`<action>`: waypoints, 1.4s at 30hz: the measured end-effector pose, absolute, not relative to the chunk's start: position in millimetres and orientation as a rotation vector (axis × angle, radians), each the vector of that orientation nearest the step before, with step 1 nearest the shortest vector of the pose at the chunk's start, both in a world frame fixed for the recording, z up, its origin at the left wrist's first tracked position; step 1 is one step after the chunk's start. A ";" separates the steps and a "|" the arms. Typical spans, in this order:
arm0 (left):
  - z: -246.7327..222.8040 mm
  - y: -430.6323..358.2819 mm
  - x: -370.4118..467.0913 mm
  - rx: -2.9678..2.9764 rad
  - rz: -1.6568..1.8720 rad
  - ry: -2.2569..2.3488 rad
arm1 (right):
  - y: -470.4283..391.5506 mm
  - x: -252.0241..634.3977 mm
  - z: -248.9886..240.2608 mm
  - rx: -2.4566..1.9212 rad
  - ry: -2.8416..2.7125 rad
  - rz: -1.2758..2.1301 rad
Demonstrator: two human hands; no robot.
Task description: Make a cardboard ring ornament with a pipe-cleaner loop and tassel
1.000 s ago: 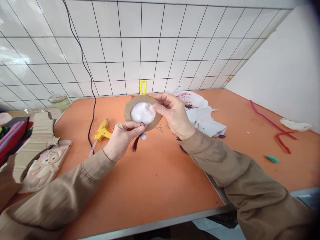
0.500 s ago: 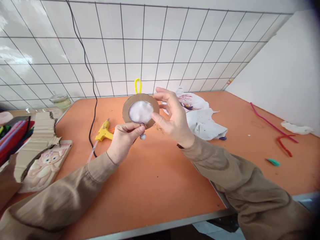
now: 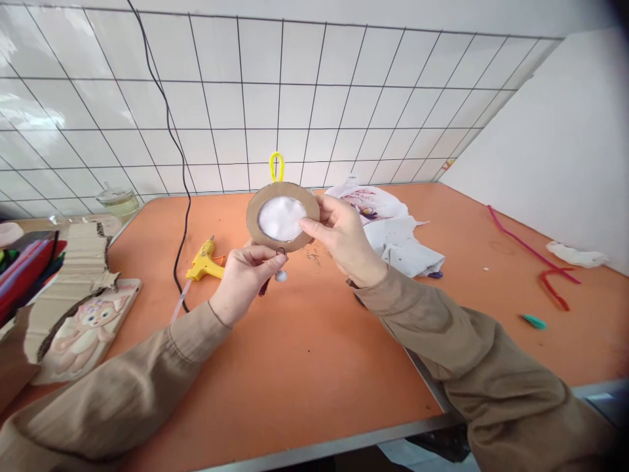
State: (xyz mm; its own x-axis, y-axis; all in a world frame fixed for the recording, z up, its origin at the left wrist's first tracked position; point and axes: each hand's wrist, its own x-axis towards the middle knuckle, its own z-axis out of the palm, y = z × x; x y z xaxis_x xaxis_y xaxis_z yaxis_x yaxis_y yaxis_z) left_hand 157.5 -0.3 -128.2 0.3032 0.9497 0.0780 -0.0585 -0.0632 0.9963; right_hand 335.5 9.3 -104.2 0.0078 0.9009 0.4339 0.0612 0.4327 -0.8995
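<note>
A round cardboard ring [image 3: 253, 213] with a padded white centre [image 3: 281, 219] is held up above the table between both hands. A yellow fuzzy loop [image 3: 277, 167] rises from its top edge. My left hand [image 3: 243, 272] pinches the bottom edge, where a thin dark loop shows at the fingertips. Below those fingers hang a small whitish ball [image 3: 280, 276] and a dark red tassel-like piece [image 3: 264, 287]. My right hand [image 3: 346, 236] grips the ring's right edge, thumb on the front; its other fingers are partly hidden behind.
On the left lie a yellow glue gun [image 3: 204, 262], torn corrugated cardboard [image 3: 81, 262] and a case with a cartoon figure [image 3: 93, 328]. Crumpled white cloth or paper [image 3: 398, 236] lies behind my right hand. Red pipe cleaners [image 3: 553, 288] and a green piece [image 3: 533, 321] lie right.
My right hand, previously spread beside the ring, has closed on its right edge. The ring has shifted slightly right, and the dark red piece now shows below it.
</note>
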 end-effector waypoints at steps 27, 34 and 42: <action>-121.4 -7.2 159.1 1.325 0.953 0.939 | 0.2 317.5 -120.2 -0.983 -1.352 1.011; -118.7 -8.0 160.3 1.292 0.946 0.955 | -0.1 315.9 -122.8 -0.996 -1.337 0.981; -119.2 -8.3 158.3 1.246 0.905 0.866 | 3.5 318.3 -127.0 -0.842 -1.301 1.169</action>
